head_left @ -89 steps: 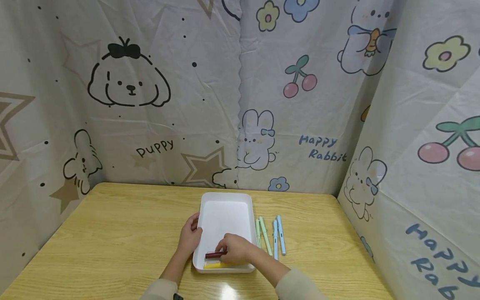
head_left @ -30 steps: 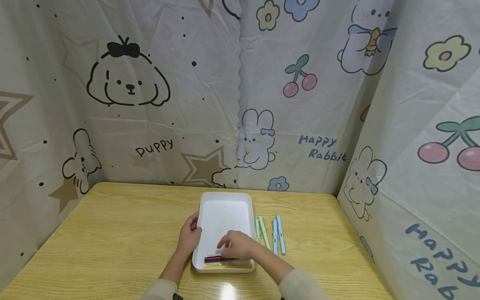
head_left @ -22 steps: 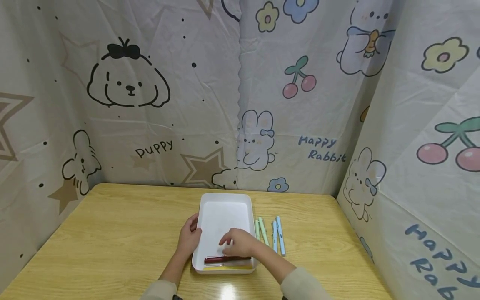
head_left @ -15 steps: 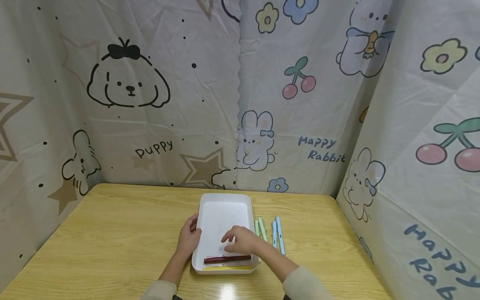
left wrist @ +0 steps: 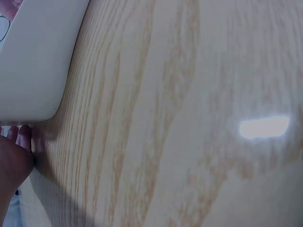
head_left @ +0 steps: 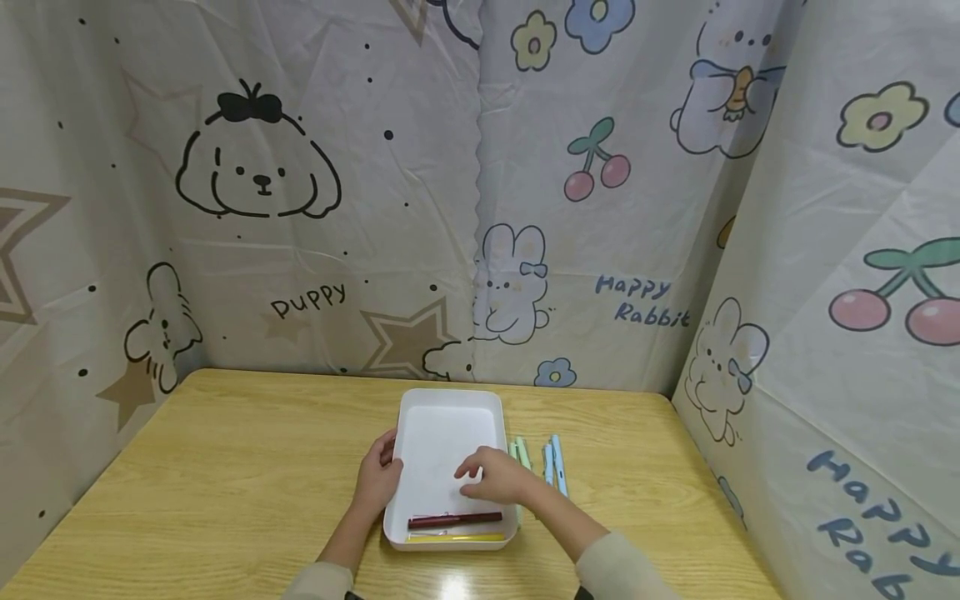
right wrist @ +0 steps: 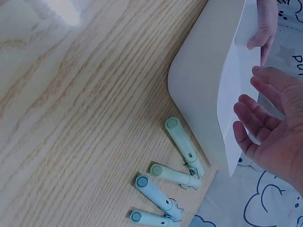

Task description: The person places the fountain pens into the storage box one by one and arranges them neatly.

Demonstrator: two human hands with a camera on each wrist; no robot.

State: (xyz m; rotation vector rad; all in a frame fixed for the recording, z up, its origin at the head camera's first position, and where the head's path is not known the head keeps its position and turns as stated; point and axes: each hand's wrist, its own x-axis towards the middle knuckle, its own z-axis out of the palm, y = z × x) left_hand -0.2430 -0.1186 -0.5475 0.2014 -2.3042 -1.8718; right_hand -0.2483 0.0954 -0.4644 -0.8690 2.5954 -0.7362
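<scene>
Head view: the left hand is gripping the tray; over it, the right hand is hovering, fingers loosely parted; a maroon pen and yellow pen are lying inside.

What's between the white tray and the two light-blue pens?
Two light-green pens lie there on the wooden table, between the white tray and the light-blue pens. The right wrist view shows this plainly.

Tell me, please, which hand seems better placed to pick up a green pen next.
Probably the right hand: it holds nothing and is nearer the green pens, while the left hand holds the white tray at its opposite side.
</scene>
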